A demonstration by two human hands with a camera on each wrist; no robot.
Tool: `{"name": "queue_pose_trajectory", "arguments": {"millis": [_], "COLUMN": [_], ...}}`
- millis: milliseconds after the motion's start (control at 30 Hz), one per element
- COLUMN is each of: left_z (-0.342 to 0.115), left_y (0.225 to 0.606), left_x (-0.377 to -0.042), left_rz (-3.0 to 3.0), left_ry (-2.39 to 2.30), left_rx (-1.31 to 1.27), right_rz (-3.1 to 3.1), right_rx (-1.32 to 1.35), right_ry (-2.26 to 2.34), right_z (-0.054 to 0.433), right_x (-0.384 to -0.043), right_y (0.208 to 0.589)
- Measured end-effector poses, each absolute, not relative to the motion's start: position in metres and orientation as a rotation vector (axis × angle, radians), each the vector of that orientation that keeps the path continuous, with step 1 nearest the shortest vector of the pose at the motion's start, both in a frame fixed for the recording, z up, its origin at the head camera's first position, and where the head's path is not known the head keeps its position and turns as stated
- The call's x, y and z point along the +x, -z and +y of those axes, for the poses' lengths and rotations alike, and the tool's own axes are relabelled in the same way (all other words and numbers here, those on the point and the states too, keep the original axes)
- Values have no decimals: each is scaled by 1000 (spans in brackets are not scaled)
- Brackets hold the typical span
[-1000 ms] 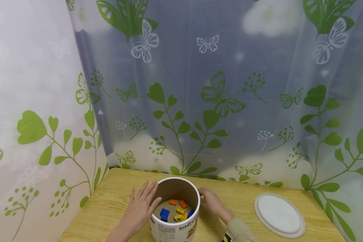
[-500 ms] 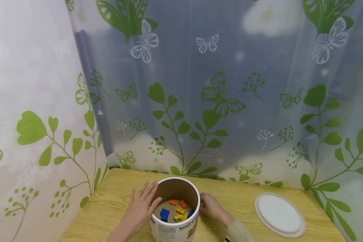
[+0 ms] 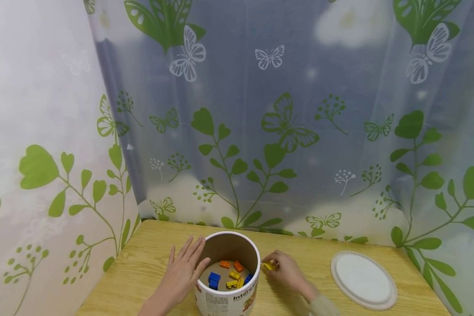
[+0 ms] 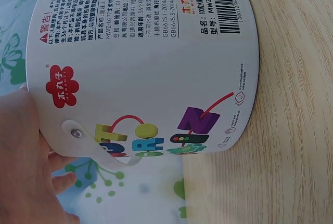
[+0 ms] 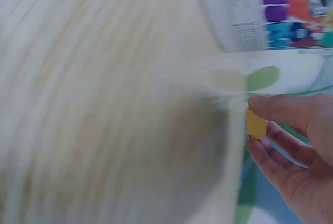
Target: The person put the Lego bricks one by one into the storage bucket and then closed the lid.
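Observation:
A white round tub with printed sides stands on the table, its top uncovered. Inside lie orange bricks, yellow bricks and blue bricks. My left hand rests at the tub's left rim with fingers straight; in the left wrist view the tub's label and strap handle show beside that hand. Just right of the tub, my right hand pinches a small yellow brick between thumb and fingers, as the right wrist view shows up close.
A round white lid lies on the wooden table at the right. Behind the table hangs a curtain printed with leaves and butterflies, and a similar one hangs on the left.
My right hand has drawn slightly right, away from the tub's side, and a yellow brick now shows in its fingers. My left hand has kept its place at the rim.

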State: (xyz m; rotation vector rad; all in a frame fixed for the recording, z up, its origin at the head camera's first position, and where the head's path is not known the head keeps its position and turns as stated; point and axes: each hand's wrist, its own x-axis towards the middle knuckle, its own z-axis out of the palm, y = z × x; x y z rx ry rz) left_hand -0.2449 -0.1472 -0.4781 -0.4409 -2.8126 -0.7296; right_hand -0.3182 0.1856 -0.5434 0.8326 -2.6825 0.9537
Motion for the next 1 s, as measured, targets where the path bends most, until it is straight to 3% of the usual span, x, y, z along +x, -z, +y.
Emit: {"name": "queue_pose_trajectory", "arguments": {"millis": [433, 1000], "left_z": [-147, -146], "left_y": [478, 478], "left_x": [-246, -244], "left_rz": [-2811, -2810], "left_ry": [727, 735], "left_rx": [-437, -443], "right_rz": [-2615, -2521], "right_rx": [765, 770], "right_ry": [-970, -974], "right_z": [194, 189], "right_x": [-306, -300], "right_y": [489, 457]}}
